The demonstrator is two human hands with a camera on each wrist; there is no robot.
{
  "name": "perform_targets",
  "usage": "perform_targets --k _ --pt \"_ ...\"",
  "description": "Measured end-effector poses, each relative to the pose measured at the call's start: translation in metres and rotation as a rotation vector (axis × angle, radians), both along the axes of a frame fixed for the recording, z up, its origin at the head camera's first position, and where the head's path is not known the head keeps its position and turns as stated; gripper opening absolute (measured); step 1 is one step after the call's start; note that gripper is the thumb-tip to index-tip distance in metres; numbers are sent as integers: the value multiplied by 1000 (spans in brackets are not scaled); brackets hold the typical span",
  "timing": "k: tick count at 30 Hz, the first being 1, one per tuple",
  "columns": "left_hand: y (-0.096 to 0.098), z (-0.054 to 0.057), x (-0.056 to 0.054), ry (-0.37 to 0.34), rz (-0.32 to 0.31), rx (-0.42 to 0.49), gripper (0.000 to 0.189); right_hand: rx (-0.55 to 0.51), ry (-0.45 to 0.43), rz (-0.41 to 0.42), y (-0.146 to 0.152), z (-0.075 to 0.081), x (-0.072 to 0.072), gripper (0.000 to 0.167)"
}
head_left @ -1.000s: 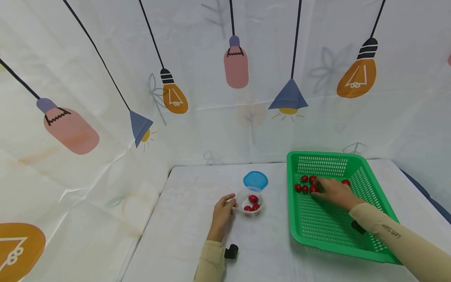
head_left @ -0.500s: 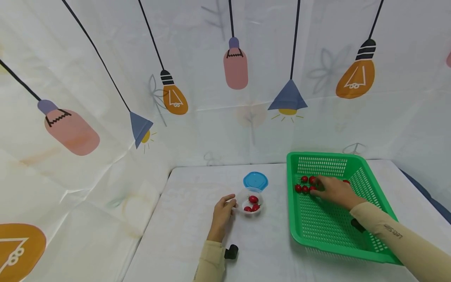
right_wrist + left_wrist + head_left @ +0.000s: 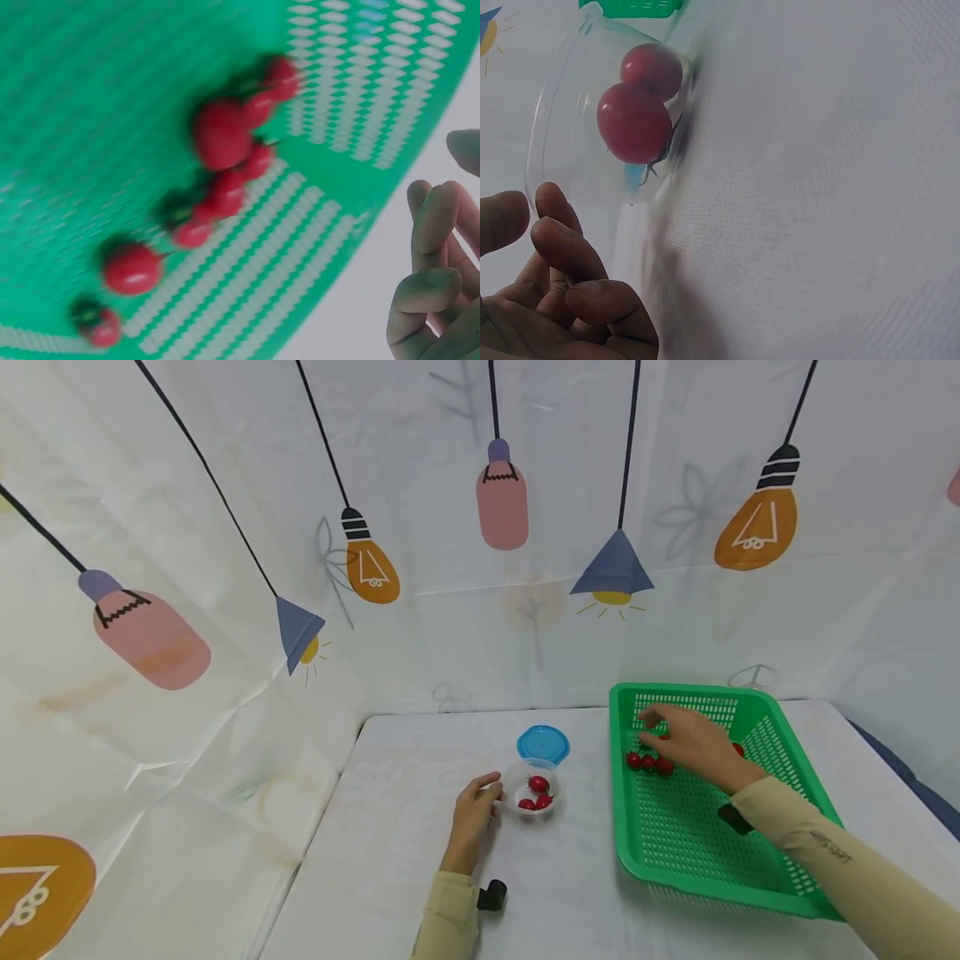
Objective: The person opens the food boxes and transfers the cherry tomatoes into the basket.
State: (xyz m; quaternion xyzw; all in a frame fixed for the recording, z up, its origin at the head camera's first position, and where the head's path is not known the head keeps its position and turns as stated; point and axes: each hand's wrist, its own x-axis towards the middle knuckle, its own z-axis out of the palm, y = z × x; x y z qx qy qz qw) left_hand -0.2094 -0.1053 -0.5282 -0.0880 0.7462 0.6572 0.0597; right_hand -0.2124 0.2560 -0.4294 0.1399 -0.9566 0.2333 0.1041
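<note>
My left hand [image 3: 474, 817] pinches the near-left rim of a small clear plastic container [image 3: 517, 785] with thumb and forefinger. In the left wrist view, the container's rim [image 3: 536, 142] runs between thumb and fingertips. Three red cherry tomatoes [image 3: 539, 784] lie inside it. Over the back-left part of a green plastic basket [image 3: 619, 827] hovers my right hand [image 3: 693, 742], thumb and fingers apart, nothing between them. Below it sit several cherry tomatoes [image 3: 648, 762], partly hidden by the hand. The right wrist view shows these tomatoes [image 3: 223, 135] strung along the basket wall.
A round blue lid [image 3: 543, 744] lies on the white-covered table [image 3: 390, 827], just behind the clear container. The basket's walls rise around its tomatoes on the right. A white sheet printed with lamps [image 3: 450, 635] hangs behind the table and along its left.
My right hand has risen off the tomatoes and shifted toward the back left of the basket, with its fingers spreading. The left hand and the container have stayed put.
</note>
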Motion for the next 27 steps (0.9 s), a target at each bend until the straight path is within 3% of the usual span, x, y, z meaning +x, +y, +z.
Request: perform_targets --k 8,16,27 --pt "-1 1 1 4 -3 -4 34 -47 14 19 -43 22 -8 30" --pt "-2 0 1 15 -15 -4 34 -69 5 68 -82 32 -20 34" --pt "-3 1 2 50 -15 -9 36 -53 -136 134 -129 36 -24 37"
